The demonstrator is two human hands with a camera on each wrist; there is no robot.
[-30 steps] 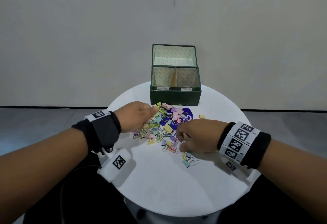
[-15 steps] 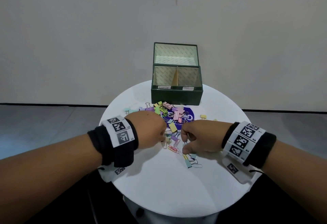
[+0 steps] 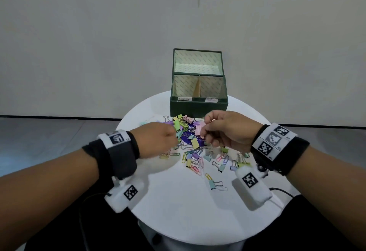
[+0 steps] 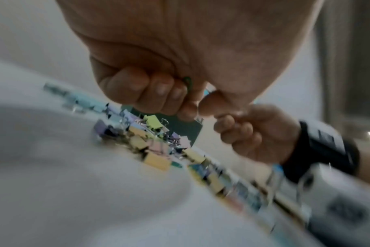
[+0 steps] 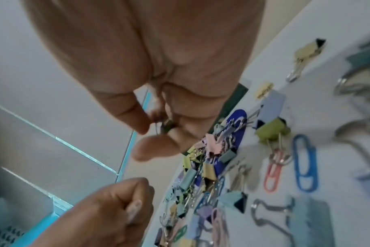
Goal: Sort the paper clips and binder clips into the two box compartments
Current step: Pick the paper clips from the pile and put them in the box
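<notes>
A mixed pile of pastel binder clips and paper clips (image 3: 188, 131) lies on the white round table (image 3: 188, 211), in front of the green box (image 3: 198, 106). The box's lid stands open, and a divider splits it into a left compartment (image 3: 184, 88) and a right compartment (image 3: 213, 88). My left hand (image 3: 158, 139) hovers curled over the pile's left side, gripping a green paper clip (image 4: 187, 82). Raised above the pile's right side, my right hand (image 3: 223, 129) pinches a small wire clip (image 5: 164, 125); its kind is unclear.
More clips (image 3: 213, 159) lie scattered toward the table's front and right, including a blue binder clip (image 3: 212, 184). Two small white labels (image 3: 198, 99) sit on the box's front rim. A cable (image 3: 281, 191) runs off the table's right edge.
My right hand has lifted off the table and moved toward the box, uncovering the clips beneath it. The left hand stays curled at the pile's left side.
</notes>
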